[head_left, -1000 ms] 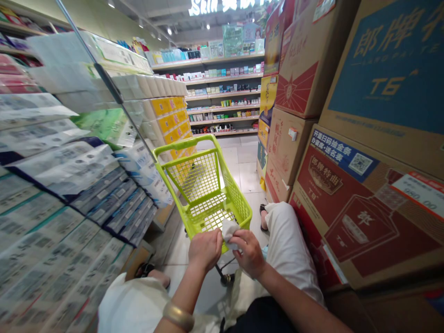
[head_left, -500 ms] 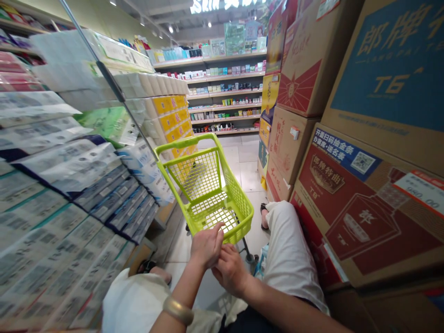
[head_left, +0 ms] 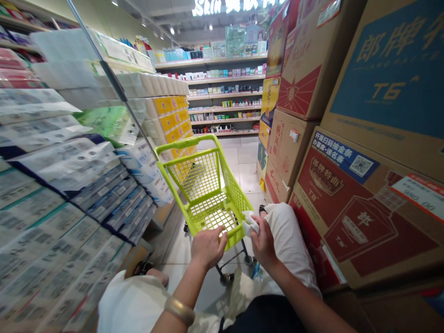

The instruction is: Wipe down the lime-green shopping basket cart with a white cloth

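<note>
A lime-green plastic shopping cart (head_left: 234,192) with a grid basket stands in front of me, its near edge close to my knees. My left hand (head_left: 209,249) is closed over that near rim, the thumb lying towards the inside. A white crumpled wipe or tissue (head_left: 250,223) is pinched in my right hand (head_left: 265,244) and pressed against the basket's right near corner. Part of the wipe hides behind the fingers. Through the basket's grid the pale floor shows.
Stacked tissue packs (head_left: 118,194) rise close on the left, with a thin pole (head_left: 114,81) in front. Large cardboard cartons (head_left: 360,217) tower on the right. Tiled floor (head_left: 243,159) runs between them to shelves of small boxes (head_left: 225,104).
My right hand has parted from my left and moved right and up to the basket's corner; the white wipe now shows in it. My left hand stays on the rim.
</note>
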`<state>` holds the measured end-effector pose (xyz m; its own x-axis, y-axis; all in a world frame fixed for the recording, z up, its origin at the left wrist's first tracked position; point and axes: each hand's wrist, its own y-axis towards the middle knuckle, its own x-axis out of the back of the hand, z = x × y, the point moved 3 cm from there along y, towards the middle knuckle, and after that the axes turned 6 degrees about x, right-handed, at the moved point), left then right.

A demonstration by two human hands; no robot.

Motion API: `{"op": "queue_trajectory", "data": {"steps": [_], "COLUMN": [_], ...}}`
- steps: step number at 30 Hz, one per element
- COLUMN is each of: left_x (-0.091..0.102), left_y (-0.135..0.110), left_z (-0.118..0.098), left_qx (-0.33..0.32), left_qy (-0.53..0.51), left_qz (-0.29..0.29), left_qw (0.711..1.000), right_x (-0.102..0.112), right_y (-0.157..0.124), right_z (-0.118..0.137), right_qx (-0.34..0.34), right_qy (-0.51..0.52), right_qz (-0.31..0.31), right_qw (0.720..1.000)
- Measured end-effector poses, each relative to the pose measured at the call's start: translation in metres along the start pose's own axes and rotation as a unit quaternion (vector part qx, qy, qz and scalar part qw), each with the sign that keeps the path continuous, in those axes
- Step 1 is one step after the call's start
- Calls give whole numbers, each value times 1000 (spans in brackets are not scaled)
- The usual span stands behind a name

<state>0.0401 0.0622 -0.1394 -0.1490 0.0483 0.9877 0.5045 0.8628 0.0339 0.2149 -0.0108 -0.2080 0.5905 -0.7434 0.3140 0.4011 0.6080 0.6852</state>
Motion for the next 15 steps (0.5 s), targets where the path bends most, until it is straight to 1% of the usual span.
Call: {"op": "queue_trajectory", "data": {"steps": [1,3,5,7,10,12,13,15], "left_x": [0,0,1,1,1,0,0,1], "left_y": [0,-1,-3,-4,-6,-7,-7,-8], "left_z": [-1,-3,-4,-4,-3,-3,-3,-3], "left_qx": [-9,-28,-42,-47,-48,-49,-50,-50], "left_qy": [3,17,35,48,56,56,56,55], "left_qz": [1,5,10,12,14,14,13,12], "left_qw": [1000,999,998,998,997,997,997,997], "right_x": [-5,-16,-26,-36,-46,-47,-46,-41], "right_y": [4,18,39,63,95,103,102,91], "right_z": [-1,-4,-13,-24,-39,-40,-39,-31], "right_qx": [13,30,37,34,3,-12,-12,1], "right_qy": [-17,-48,-56,-37,15,40,45,36], "right_qz": [4,-6,-17,-9,10,2,-4,-13], "right_qw": [1000,998,998,999,1000,999,999,999]}}
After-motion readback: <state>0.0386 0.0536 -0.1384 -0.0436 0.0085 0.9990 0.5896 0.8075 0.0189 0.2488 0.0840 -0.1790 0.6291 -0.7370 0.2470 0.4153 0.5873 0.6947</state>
